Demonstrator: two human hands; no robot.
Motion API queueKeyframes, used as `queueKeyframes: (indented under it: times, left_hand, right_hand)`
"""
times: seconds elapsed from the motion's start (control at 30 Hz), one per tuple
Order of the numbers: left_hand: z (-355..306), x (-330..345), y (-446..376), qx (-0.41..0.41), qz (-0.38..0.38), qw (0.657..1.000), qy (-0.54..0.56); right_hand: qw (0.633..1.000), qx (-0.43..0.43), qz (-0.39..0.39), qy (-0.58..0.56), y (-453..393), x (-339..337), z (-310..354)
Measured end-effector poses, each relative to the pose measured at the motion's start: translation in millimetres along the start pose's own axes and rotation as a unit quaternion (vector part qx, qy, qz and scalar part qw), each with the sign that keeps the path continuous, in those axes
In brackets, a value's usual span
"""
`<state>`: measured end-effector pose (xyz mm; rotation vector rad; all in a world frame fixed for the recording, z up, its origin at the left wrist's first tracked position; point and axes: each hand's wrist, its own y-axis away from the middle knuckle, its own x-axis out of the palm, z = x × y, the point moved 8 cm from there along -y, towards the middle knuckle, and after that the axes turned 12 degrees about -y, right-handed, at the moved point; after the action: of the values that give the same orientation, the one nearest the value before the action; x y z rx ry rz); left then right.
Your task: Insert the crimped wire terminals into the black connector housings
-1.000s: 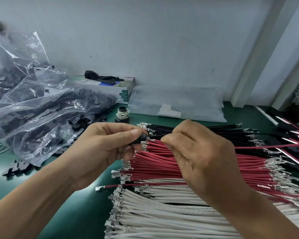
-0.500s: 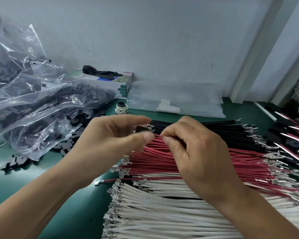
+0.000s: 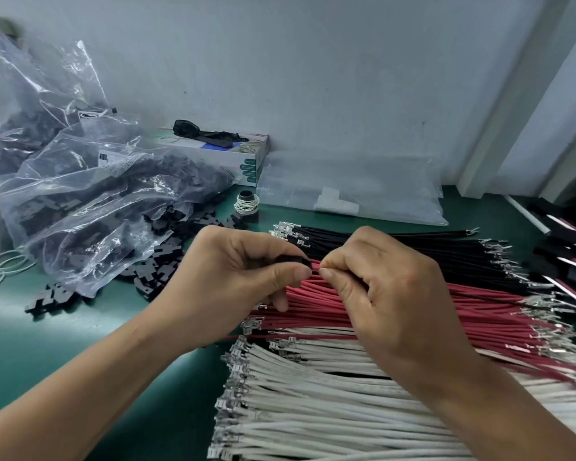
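My left hand (image 3: 233,281) pinches a small black connector housing (image 3: 293,260) between thumb and fingers. My right hand (image 3: 389,294) meets it from the right, its thumb and forefinger closed on a wire whose end is at the housing's opening; the wire's colour is hidden by my fingers. Under both hands lie three rows of crimped wires: black wires (image 3: 396,244) at the back, red wires (image 3: 479,307) in the middle, white wires (image 3: 313,410) nearest me. Loose black housings (image 3: 153,264) spill from a clear bag (image 3: 90,201) at the left.
A white and green box (image 3: 243,154) with a black item on top stands at the wall. A flat clear bag (image 3: 353,191) lies beside it. A small spool with rubber bands (image 3: 246,202) sits behind my hands. More wired assemblies (image 3: 566,247) lie at the right edge. The mat is green.
My left hand has closed its fingers back around the housing, and my right hand's fingertips have moved in against it. The camera view shifted slightly.
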<state>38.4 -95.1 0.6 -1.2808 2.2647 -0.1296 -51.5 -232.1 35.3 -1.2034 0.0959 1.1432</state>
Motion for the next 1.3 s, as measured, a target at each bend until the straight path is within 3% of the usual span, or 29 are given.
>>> queueKeyframes:
  times: [0.3, 0.47, 0.7, 0.83, 0.93, 1.1, 1.3]
  left_hand:
    - [2.3, 2.2, -2.6, -0.007, 0.020, 1.000, 0.005]
    - [10.9, -2.4, -4.6, -0.028, 0.004, 1.000, 0.007]
    - [17.0, -2.5, -5.8, -0.073, 0.013, 0.995, 0.059]
    - [19.6, -3.7, -6.2, -0.089, 0.013, 0.993, 0.078]
    - [20.2, -5.8, -6.5, -0.088, 0.012, 0.992, 0.088]
    - [15.3, -5.3, -5.7, -0.071, 0.019, 0.992, 0.106]
    - [13.1, -2.1, -5.4, -0.067, 0.027, 0.991, 0.115]
  right_hand:
    - [0.992, 0.009, 0.059, 0.107, -8.8, -26.6, 19.2]
    - [0.960, 0.076, 0.269, 0.029, 22.4, 27.2, 40.0]
    - [0.950, 0.087, 0.299, 0.004, 24.7, 38.3, 44.5]
    - [0.955, 0.143, 0.255, -0.044, 11.6, 20.3, 28.7]
    - [0.974, 0.163, 0.124, -0.098, -2.3, -8.0, 8.6]
    - [0.996, 0.083, 0.016, 0.018, 0.1, -18.1, -1.0]
    - [0.999, 0.019, -0.016, 0.033, 5.7, -21.1, 0.7]
